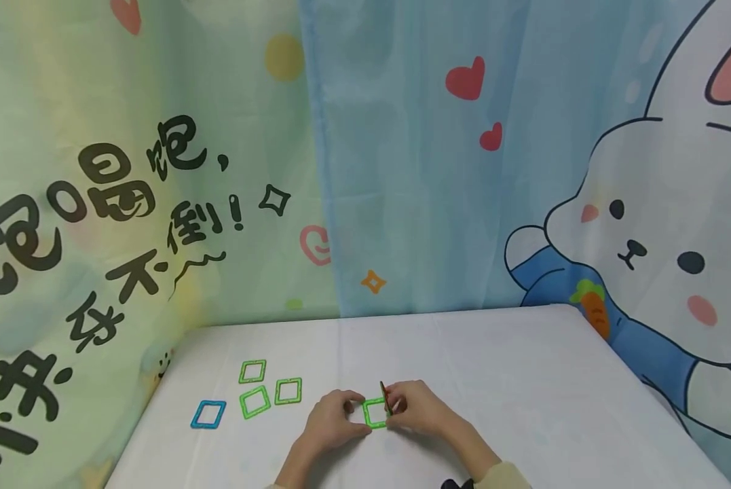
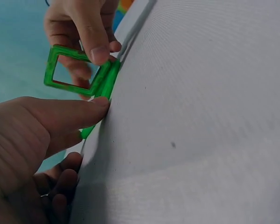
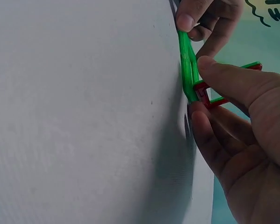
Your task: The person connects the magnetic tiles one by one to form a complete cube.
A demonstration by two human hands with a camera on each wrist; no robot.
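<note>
A green open-square building tile lies flat on the white table in the head view. My left hand pinches its left side between thumb and fingers. A second square tile, green on one face and red on the other, stands on edge along the flat tile's right side. My right hand grips this upright tile, the thumb over its lower part in the right wrist view. In the left wrist view, the two tiles meet at the edge near my right fingertips.
Left of my hands on the white table lie three green square tiles and a blue square tile. A printed curtain hangs behind the table's back edge.
</note>
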